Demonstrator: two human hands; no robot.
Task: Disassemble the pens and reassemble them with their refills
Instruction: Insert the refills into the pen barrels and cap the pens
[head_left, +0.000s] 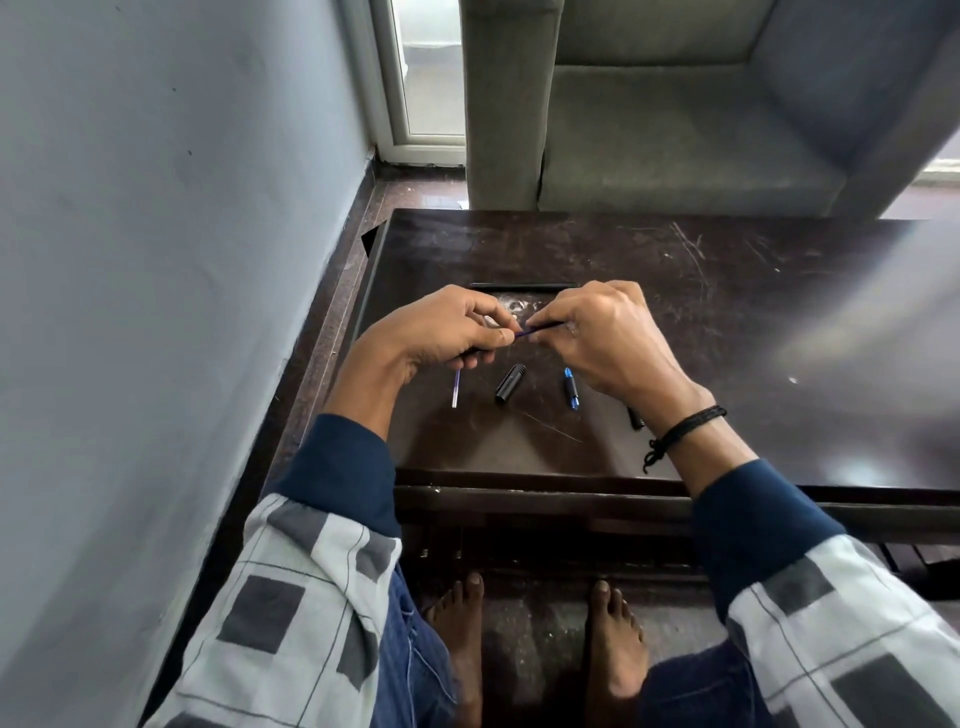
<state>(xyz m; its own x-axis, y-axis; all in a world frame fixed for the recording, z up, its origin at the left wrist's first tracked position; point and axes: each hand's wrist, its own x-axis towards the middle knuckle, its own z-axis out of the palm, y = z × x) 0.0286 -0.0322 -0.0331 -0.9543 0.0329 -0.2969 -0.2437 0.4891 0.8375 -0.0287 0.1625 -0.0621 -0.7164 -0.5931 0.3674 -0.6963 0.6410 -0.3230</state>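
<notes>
Both hands are working just above a dark brown, scratched wooden table (727, 291).

- Left hand (447, 332): fingers are curling, with thumb and index pinching the left end of a thin dark-blue plastic refill (540, 329). Something dark is showing under the curled fingers; cannot tell what.
- Right hand (608, 338): fingers are curling too, pinching the same refill further right. A black cord bracelet (685, 427) is sitting on the wrist.
- The refill is spanning the gap between the two sets of fingertips, tilting up to the right, off the table.

Lying on the table:
- under the left fingers: a thin pale clear refill tube (456, 389)
- under the fingertip gap: a short black ribbed plastic cap (510, 383)
- under the right fingers: a small blue-and-black pen section (570, 388)
- beside the right wrist: a black pen piece (635, 418), partly hidden
- just beyond the fingertips: a long thin black rod (524, 286), lying crosswise
</notes>
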